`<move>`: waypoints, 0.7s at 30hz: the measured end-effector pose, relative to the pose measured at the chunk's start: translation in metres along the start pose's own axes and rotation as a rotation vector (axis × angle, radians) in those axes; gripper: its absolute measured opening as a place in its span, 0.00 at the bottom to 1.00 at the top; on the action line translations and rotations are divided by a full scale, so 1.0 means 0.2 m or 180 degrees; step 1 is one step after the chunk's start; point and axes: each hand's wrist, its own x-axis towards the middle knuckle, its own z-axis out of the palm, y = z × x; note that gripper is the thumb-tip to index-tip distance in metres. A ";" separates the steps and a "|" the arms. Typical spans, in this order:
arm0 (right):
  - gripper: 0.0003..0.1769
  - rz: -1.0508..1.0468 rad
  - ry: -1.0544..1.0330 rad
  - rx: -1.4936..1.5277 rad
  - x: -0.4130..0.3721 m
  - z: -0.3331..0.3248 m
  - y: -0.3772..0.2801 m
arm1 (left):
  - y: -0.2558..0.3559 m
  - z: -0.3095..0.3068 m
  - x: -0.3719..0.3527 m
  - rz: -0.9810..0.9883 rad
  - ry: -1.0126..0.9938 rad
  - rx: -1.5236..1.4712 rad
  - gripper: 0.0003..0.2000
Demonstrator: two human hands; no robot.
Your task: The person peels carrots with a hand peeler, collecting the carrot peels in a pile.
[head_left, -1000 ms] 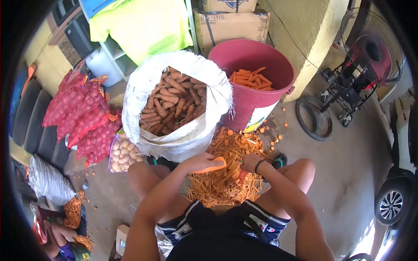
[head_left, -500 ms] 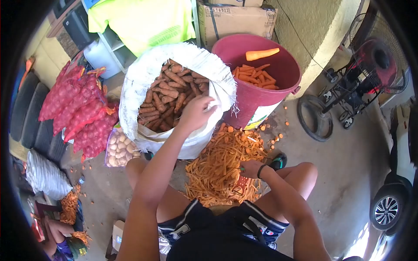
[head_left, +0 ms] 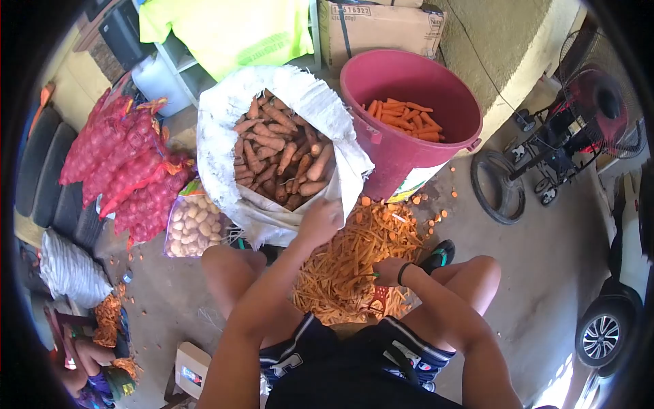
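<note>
My left hand [head_left: 321, 221] is over the front rim of a white woven sack [head_left: 269, 228]; its fingers are too unclear to tell if they hold anything. Unpeeled brown carrots [head_left: 276, 146] fill the sack. Closed above a heap of orange peelings [head_left: 340, 266], my right hand [head_left: 390, 271] grips a small tool with a green part showing, mostly hidden by the fingers. Behind the heap stands a dark red bucket [head_left: 415, 75] with peeled orange carrots [head_left: 409, 119] inside.
Red net bags of onions [head_left: 129, 150] and a bag of potatoes [head_left: 193, 225] lie left. A fan [head_left: 603, 102] stands right, near a car wheel [head_left: 601, 339]. A cardboard box [head_left: 381, 34] is at the back. Another person [head_left: 92, 358] sits at lower left.
The peeled carrot that was in the air over the bucket is no longer there. My left hand has moved down from over the sack's opening to its front rim. My right hand stays over the peelings.
</note>
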 end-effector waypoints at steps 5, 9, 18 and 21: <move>0.27 0.0034 0.0185 0.0305 0.01 -0.05 0.02 | -0.13 -0.24 0.15 0.0076 0.0536 0.0712 0.13; 0.26 0.0092 0.0163 0.0174 -0.06 -0.09 0.02 | -0.25 -0.23 0.21 0.0341 0.0178 0.1301 0.14; 0.24 0.0056 0.1416 0.0713 -0.15 -0.17 0.03 | 0.05 -0.54 0.07 -0.1548 -0.0283 -0.3122 0.23; 0.22 -0.0009 0.2163 0.1003 -0.19 -0.24 0.00 | 0.26 -0.40 -0.01 -0.1355 -0.0249 -0.4105 0.23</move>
